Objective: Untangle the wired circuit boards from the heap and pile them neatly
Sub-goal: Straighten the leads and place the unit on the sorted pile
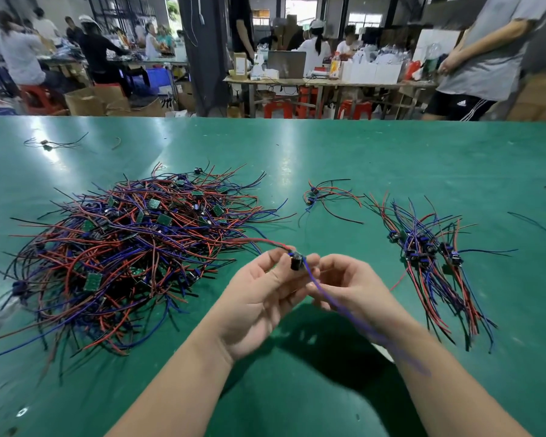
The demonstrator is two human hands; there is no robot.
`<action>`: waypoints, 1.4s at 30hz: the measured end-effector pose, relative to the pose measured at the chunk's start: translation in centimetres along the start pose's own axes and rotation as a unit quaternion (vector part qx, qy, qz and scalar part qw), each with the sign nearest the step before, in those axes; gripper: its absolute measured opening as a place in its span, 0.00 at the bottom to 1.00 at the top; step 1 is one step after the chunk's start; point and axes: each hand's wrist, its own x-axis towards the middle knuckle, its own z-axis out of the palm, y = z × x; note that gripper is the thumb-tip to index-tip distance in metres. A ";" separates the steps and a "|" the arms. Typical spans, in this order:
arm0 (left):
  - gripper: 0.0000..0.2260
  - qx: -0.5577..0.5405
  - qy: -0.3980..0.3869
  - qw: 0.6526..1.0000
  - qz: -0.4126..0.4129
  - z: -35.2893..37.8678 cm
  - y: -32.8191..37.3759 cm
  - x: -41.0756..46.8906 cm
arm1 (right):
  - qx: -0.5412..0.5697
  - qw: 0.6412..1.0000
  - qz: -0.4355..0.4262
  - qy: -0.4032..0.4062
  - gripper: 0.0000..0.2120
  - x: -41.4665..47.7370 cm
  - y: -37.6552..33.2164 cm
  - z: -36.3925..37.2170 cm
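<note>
Head view: two hands, the left hand (pixel 259 298) and the right hand (pixel 350 285), meet above the green table (pixel 375 146). The fingers (pixel 276 254) of both pinch one wired circuit board (pixel 297 260). One tangled heap (pixel 133 247) lies at 9 o'clock from them, one tidy pile (pixel 432 257) at 3 o'clock, and two loose boards (pixel 312 191) at 12 o'clock.

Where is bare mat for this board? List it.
Bare: the green mat beyond the neat pile; the gap between that pile and the tangled heap, nearer than the small bundle. Crowded: the heap itself.
</note>
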 end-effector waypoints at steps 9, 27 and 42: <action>0.14 0.192 0.094 0.968 0.130 0.2 -1.4 0.3 | 0.202 0.978 0.001 0.047 0.04 0.1 -0.6 1.1; 0.09 0.266 0.021 0.964 0.002 0.4 -1.3 -0.4 | 0.055 0.996 0.031 -0.062 0.06 -0.4 -1.5 -1.5; 0.05 0.351 0.002 0.929 -0.118 0.1 -1.2 -0.1 | 0.096 0.968 -0.006 0.230 0.06 0.4 -2.4 -4.1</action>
